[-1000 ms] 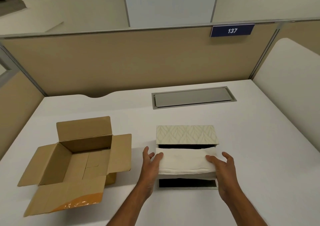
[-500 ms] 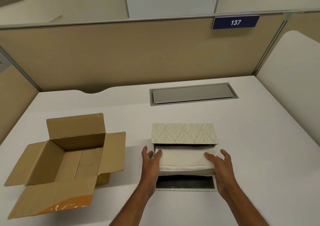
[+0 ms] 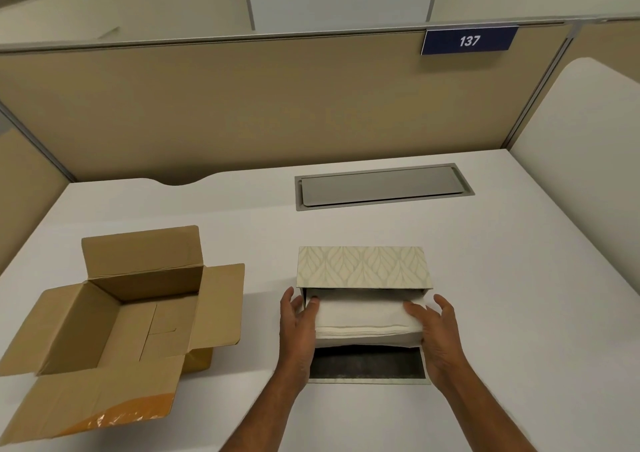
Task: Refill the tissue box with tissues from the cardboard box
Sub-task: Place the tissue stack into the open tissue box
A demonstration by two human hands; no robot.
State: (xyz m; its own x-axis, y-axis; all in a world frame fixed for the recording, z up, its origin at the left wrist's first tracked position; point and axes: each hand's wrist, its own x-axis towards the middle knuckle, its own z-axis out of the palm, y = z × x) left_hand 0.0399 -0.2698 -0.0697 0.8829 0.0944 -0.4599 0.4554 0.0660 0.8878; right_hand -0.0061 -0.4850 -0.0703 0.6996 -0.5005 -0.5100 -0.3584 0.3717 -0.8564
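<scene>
A white stack of tissues (image 3: pixel 363 318) sits partly inside the leaf-patterned tissue box (image 3: pixel 363 267), whose open side faces me. The box's dark flap (image 3: pixel 367 364) lies flat on the table below the stack. My left hand (image 3: pixel 298 327) grips the stack's left end and my right hand (image 3: pixel 434 334) grips its right end. The far edge of the stack is hidden under the box's top panel. The brown cardboard box (image 3: pixel 114 316) stands open to the left, with nothing visible inside it.
The white desk (image 3: pixel 502 296) has a grey cable hatch (image 3: pixel 382 190) at the back. A tan partition (image 3: pixel 277 105) with a blue "137" sign (image 3: pixel 469 40) closes off the far side, and a white panel (image 3: pixel 588 112) rises at the right.
Both hands have pushed the tissue stack further into the patterned box, so more of its far part is now hidden. The view has shifted slightly.
</scene>
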